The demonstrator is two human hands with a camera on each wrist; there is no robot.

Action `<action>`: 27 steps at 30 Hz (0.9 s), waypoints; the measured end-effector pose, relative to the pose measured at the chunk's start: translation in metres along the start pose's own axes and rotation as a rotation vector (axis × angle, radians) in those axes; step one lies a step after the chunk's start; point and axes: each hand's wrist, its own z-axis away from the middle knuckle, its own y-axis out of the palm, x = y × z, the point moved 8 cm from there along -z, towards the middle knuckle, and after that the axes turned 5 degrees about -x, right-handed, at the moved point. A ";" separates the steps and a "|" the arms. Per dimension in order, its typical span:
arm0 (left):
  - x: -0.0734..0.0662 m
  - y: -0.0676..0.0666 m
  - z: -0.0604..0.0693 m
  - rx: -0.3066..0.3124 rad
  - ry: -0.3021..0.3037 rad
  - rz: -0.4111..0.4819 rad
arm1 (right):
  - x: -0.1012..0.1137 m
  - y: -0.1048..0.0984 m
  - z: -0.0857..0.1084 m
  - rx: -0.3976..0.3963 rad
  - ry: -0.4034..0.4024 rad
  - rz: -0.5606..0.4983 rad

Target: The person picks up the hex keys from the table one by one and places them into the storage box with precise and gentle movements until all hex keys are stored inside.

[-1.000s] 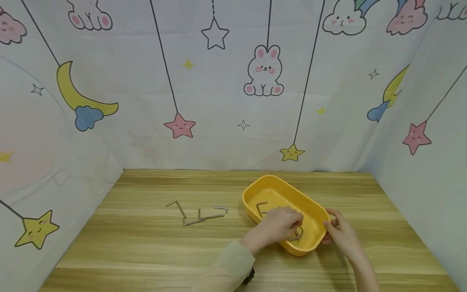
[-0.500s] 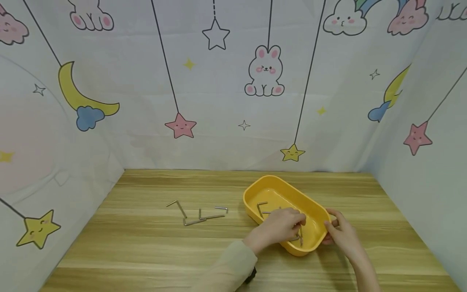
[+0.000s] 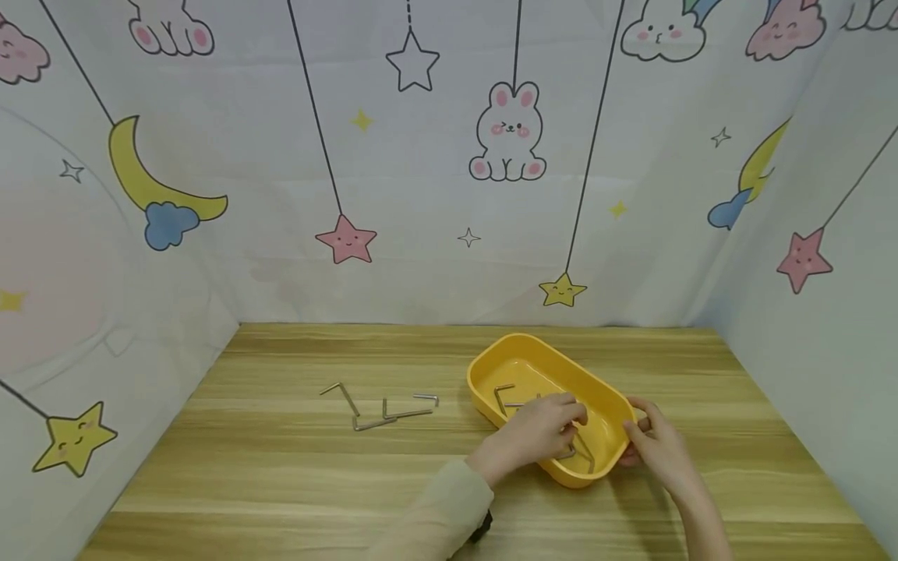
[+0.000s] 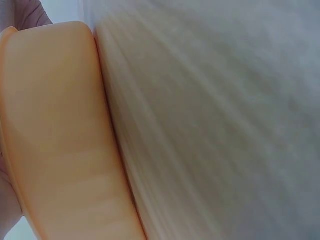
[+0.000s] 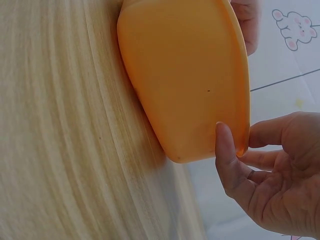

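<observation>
A yellow-orange plastic tray (image 3: 589,382) stands slantwise on the table, several hex keys inside it. My left hand (image 3: 536,428) reaches over its near wall with fingers bent down into it; the fingertips are hidden. Just beside them lies a hex key (image 3: 583,446), and whether the fingers pinch it does not show. Another hex key (image 3: 503,387) rests towards the tray's far left end. My right hand (image 3: 659,452) grips the tray's right end. In the right wrist view the right hand (image 5: 282,175) has its thumb on the outer wall and fingers at the rim.
Left of the tray, several loose hex keys lie on the wooden table (image 3: 281,475), among them a longer one (image 3: 410,414) and a small one (image 3: 425,396). A patterned cloth (image 3: 435,179) hangs behind and at both sides.
The hex key beside the left fingers has swung, its lower end moving right and towards the near right end of the tray. Both hands and the tray stay nearly in place.
</observation>
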 end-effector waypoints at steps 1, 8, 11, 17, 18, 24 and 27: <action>0.000 0.000 0.000 0.005 -0.003 0.011 | 0.000 0.000 0.000 -0.001 -0.003 0.000; 0.001 -0.002 0.001 0.004 -0.004 0.015 | 0.001 -0.001 0.001 -0.008 -0.008 0.008; 0.000 -0.003 0.001 -0.002 -0.001 0.008 | 0.001 0.000 0.000 -0.011 -0.007 0.009; -0.002 -0.008 0.002 -0.051 0.005 -0.086 | 0.001 0.000 -0.001 -0.014 -0.005 0.001; -0.002 -0.009 0.002 -0.063 0.005 -0.108 | 0.001 0.000 -0.001 -0.015 -0.005 0.000; -0.007 -0.016 0.007 -0.137 0.017 -0.191 | 0.001 -0.001 0.000 -0.011 -0.001 0.002; -0.011 -0.020 0.011 -0.153 0.021 -0.205 | 0.001 -0.001 0.001 -0.006 0.000 0.000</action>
